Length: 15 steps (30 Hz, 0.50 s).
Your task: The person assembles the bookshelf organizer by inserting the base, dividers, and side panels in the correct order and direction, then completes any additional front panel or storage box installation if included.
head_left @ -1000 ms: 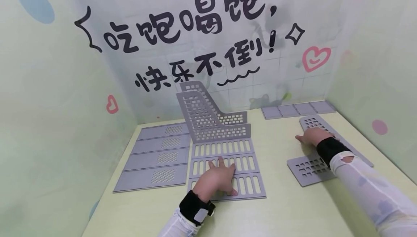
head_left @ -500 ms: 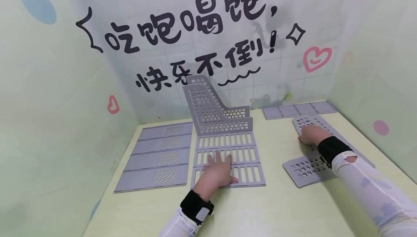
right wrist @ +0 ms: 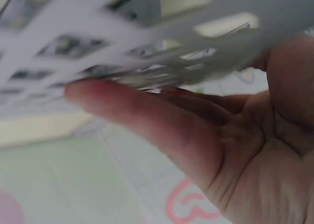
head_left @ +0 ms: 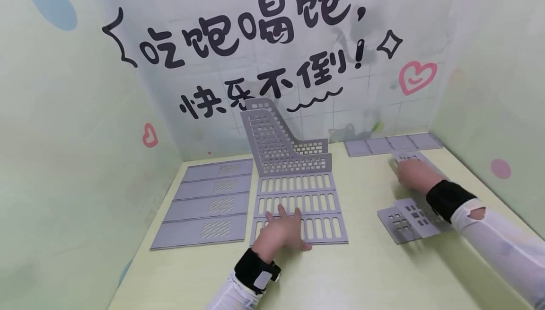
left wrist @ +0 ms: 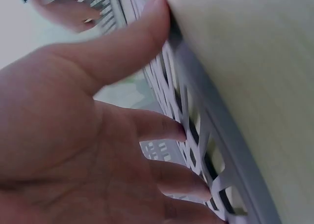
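My left hand [head_left: 281,232] rests with spread fingers on the near part of a grey slotted panel [head_left: 328,214]; in the left wrist view its fingertips touch the slotted surface. Two matching L-shaped grey perforated panels [head_left: 272,151] stand upright at that panel's far end. On the right, my right hand [head_left: 417,176] holds a loose perforated panel [head_left: 419,217] by its far part, tilted above a similar panel [head_left: 393,225]. In the right wrist view the thumb [right wrist: 147,113] lies along the held panel's underside; the other fingers are partly hidden.
A grey panel [head_left: 183,210] with several hatched sections lies flat at the left. A narrow sectioned strip [head_left: 376,146] lies along the back right edge. Printed cloth walls [head_left: 213,130] enclose the pale tabletop [head_left: 306,277] at the back and sides.
The slotted panel and its upright pieces slid slightly away and to the right, then stayed there. My right hand took hold of the upper loose perforated panel and raised it off the one below.
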Motion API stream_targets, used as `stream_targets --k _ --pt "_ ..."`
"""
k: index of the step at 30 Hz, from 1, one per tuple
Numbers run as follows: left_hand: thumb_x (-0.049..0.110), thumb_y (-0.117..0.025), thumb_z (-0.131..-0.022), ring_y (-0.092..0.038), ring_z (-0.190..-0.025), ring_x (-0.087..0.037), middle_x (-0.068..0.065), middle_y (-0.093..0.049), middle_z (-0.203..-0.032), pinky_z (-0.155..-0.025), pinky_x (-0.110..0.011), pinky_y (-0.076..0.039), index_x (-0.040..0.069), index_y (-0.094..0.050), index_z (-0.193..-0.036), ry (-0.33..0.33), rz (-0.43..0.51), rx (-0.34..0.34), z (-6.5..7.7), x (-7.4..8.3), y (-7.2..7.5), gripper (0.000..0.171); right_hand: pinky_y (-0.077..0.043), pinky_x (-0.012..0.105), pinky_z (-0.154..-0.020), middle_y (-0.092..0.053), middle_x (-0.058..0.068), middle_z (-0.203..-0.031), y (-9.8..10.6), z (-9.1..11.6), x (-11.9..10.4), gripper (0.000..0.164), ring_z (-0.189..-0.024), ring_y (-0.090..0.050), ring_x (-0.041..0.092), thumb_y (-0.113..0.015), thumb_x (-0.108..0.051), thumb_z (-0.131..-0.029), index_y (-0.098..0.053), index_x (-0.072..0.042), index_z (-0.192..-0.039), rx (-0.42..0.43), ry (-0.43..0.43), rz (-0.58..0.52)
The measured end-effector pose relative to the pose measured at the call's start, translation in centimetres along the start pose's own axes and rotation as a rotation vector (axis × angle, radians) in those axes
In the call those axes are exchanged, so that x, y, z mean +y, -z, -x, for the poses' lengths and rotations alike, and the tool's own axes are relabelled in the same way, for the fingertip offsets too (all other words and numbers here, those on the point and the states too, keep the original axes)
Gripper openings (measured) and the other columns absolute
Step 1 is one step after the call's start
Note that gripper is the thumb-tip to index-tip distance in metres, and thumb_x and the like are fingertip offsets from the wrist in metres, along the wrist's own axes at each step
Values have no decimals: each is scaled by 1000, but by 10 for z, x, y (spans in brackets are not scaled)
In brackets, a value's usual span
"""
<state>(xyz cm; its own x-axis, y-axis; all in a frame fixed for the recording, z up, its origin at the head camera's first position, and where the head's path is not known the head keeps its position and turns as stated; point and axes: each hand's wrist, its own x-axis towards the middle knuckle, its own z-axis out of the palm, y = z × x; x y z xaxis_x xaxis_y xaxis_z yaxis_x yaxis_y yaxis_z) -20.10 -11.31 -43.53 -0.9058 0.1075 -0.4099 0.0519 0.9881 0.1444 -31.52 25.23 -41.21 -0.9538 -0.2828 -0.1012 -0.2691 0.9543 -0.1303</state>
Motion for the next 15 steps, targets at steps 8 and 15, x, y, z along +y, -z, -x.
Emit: stream_targets --k 8,15 --pt "58 -77 -91 -17 -158 -62 -37 -17 -172 -121 -78 -31 15 -28 -170 -22 -65 -14 -2 0 4 102 -42 38 -61 -44 6 -69 51 26 -4 18 -66 -44 23 -51 9 -84 -49 -3 -73 228 92 17" --pt "52 -81 -89 -16 -154 -70 -37 -14 -172 -112 -84 -37 18 -30 -169 -1 -3 -5 -2 3 1 101 -39 31 -49 -49 17 -70 84 33 -16 13 -56 -51 23 -50 5 -101 -47 17 -102 296 57 96"
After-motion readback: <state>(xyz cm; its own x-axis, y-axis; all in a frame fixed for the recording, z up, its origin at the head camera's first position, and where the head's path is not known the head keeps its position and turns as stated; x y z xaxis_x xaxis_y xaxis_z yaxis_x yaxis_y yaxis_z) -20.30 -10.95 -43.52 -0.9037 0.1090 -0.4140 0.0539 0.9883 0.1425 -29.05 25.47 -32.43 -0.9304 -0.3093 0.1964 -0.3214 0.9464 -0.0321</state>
